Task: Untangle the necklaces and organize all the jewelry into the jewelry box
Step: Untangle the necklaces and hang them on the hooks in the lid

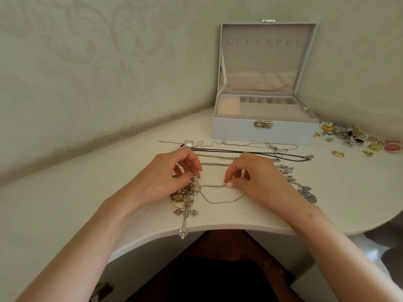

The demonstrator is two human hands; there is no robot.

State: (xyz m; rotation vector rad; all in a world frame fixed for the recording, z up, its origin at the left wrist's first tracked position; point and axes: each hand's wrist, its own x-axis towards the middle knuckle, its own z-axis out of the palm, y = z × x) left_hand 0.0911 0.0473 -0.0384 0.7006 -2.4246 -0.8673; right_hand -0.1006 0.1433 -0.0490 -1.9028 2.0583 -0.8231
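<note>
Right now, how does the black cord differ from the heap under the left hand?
The black cord lies stretched out straight; the heap is knotted and held by the left hand. The cord is dark; the heap is silver and gold. Both lie on the table.

Left hand (172, 173) is pinching the tangle (185, 192) of gold and silver pieces near the table (76, 186) front edge, and right hand (255, 175) is pinching a thin chain (218, 200) that is running taut from the tangle and looping slack below. A cross pendant (186, 212) is lying just below the tangle with its tip hanging over the edge, while straight necklaces, a black cord (250, 152) among them, are lying in rows behind the hands. Box (261, 131) is standing open at the back with its lid upright, small colourful pieces (357, 138) are lying scattered to its right, and a silver heap (308, 192) is lying beside the right wrist.
</note>
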